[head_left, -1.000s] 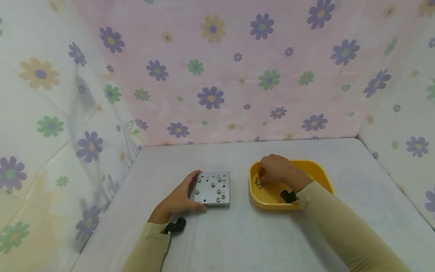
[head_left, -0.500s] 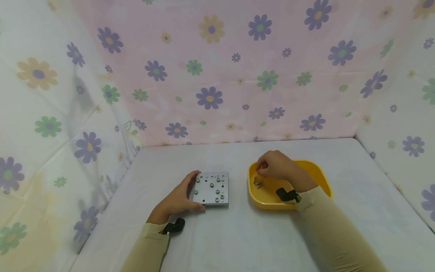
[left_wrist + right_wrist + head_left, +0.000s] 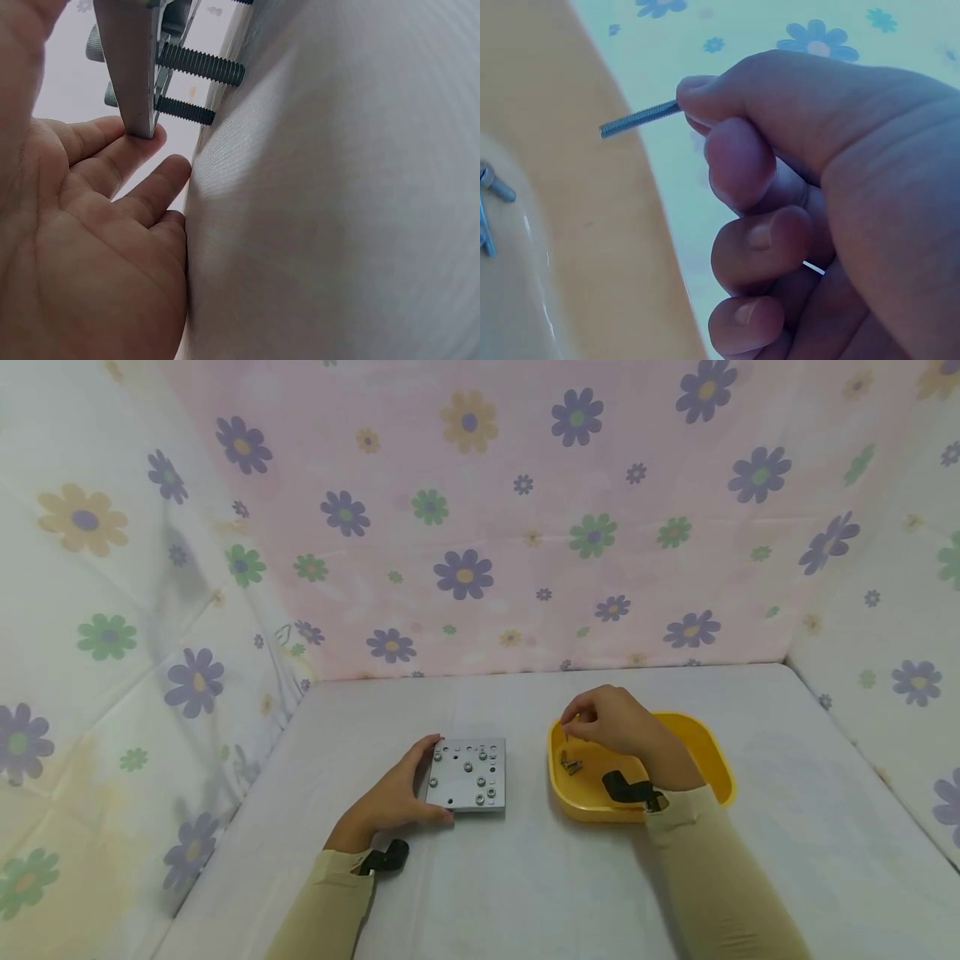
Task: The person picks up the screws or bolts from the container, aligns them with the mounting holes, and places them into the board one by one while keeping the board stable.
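Observation:
My left hand [image 3: 393,797] holds a square metal plate [image 3: 454,783] by its left side, the thumb at the front edge and the fingers towards the back corner. Several socket-head screws [image 3: 468,767] stand in the plate; other holes in it are bare. In the left wrist view, threaded shanks [image 3: 201,63] stick out below the plate [image 3: 129,75], over the white cloth. Above the yellow tray, my right hand [image 3: 618,722] pinches a screw [image 3: 639,120] between thumb and index finger. Its threaded end points away from the fingers, which hide its head.
The yellow tray [image 3: 600,815] stands on the white-covered table [image 3: 525,893], right of the plate. A few loose screws [image 3: 572,767] lie at the tray's left end. Flowered cloth [image 3: 495,510] encloses the table at the back and both sides.
My right hand has risen from the tray floor to above its back-left rim, and a screw now shows in its fingertips. The left hand and plate stay put.

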Demonstrator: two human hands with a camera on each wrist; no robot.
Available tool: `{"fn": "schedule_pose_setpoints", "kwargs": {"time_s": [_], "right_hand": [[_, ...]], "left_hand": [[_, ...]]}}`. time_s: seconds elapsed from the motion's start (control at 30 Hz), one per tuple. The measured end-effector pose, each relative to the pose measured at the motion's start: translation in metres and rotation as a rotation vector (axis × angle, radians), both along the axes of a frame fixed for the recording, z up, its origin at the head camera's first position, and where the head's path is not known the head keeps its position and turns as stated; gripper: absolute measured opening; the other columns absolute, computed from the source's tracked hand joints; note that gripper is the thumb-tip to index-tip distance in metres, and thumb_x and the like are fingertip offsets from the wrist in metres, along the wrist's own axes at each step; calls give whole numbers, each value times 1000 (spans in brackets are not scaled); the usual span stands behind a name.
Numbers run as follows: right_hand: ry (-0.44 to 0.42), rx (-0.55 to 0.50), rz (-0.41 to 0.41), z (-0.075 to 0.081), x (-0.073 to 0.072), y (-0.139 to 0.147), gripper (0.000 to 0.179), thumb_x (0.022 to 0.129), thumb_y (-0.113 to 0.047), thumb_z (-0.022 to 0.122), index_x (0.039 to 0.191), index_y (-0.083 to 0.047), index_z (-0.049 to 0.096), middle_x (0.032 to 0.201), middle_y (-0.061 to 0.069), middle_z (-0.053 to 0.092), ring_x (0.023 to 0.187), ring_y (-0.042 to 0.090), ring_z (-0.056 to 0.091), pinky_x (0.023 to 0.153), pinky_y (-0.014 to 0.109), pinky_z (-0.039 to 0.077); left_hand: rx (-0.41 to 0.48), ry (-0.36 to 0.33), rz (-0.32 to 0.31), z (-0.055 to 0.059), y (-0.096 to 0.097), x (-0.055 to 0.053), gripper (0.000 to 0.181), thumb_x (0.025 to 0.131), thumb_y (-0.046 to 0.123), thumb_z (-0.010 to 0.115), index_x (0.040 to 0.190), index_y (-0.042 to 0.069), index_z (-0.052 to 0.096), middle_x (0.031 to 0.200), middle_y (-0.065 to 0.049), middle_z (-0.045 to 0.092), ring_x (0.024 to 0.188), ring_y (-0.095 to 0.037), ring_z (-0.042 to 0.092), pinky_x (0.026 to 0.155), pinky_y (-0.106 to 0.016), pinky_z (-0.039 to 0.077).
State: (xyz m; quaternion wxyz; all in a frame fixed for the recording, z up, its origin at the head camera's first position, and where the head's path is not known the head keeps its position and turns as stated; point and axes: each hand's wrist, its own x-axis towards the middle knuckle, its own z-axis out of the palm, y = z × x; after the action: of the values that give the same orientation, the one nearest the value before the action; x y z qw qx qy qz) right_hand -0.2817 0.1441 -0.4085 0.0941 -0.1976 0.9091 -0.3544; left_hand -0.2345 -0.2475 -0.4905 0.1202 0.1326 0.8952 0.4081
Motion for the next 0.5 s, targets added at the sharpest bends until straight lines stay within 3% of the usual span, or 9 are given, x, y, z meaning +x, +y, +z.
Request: {"fn": "schedule_pose_setpoints", "kwargs": {"time_s": [0.27,0.5], "right_hand": [[21,-51,-36,4,7,-4,11,97,-25,73,105,-20,79,75,1,61,61,17,48,53,25,40],[42,-92,-38,1,12,-12,8,97,-25,72,102,-23,78,78,1,62,60,18,48,52,26,40]], "left_hand": [[-11,-2,-19,2,-1,-3,143,53,49,102,166,27,17,172,4,23,161,-23,18,129,-52,17],[42,-8,-58,3,-6,-5,142,53,38,103,166,22,18,172,3,23,160,-23,18,129,-49,15]]}}
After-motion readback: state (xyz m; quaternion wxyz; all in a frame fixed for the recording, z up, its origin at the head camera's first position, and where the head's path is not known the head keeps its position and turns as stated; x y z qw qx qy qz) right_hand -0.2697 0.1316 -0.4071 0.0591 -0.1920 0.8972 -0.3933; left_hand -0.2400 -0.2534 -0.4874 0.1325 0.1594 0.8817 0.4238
